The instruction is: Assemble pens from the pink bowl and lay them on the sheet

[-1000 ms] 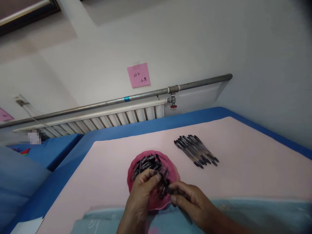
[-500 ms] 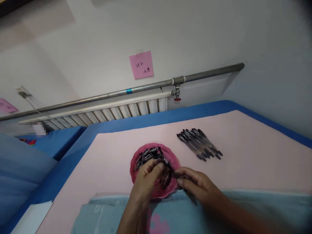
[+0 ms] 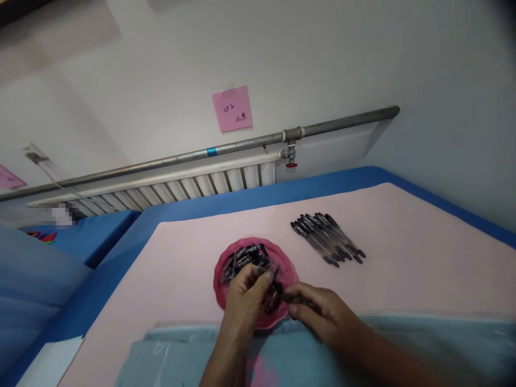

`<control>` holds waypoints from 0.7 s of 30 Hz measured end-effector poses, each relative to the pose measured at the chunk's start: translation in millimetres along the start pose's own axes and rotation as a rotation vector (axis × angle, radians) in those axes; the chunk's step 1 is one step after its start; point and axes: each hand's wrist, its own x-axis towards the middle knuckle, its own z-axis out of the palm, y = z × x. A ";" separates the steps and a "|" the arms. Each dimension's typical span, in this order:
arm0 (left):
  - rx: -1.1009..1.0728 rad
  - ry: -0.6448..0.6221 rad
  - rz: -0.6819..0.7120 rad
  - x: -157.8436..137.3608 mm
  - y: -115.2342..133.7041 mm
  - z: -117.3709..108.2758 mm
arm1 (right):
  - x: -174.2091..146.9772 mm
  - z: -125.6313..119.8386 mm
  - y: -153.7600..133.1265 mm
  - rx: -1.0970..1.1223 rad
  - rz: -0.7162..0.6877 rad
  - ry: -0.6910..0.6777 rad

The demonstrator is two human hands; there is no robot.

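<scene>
Over the pink scalloped basket (image 3: 288,258), my left hand (image 3: 245,293) is closed in a pinch on a small piece that looks like a pen cap, mostly hidden by the fingers. At the basket's right rim, my right hand (image 3: 318,309) is closed around a pen (image 3: 279,288); its dark end points at my left fingertips and most of its barrel is hidden. Several short black pen caps (image 3: 244,259) lie heaped in the basket. To the right, several black-capped clear pens (image 3: 326,239) lie side by side in a slanted row.
The pink sheet (image 3: 185,269) covers a blue-edged table top. A light blue cloth (image 3: 177,355) lies along the near edge, with white paper (image 3: 50,360) at left. Behind stand a white radiator (image 3: 205,184) and a pipe (image 3: 250,144) on the wall.
My right hand has shifted slightly left and down, and the pen in it lies lower between my hands. My left hand stays over the basket. The row of pens is unchanged.
</scene>
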 end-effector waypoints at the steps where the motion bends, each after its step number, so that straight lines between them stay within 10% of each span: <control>1: -0.002 -0.005 -0.011 -0.5 0.5 -1.1 | -0.1 0.6 0.3 0.013 0.010 -0.014; 21: 0.799 -0.002 0.265 4.7 -19.3 -11.4 | 9.3 -8.9 14.4 0.323 0.139 0.114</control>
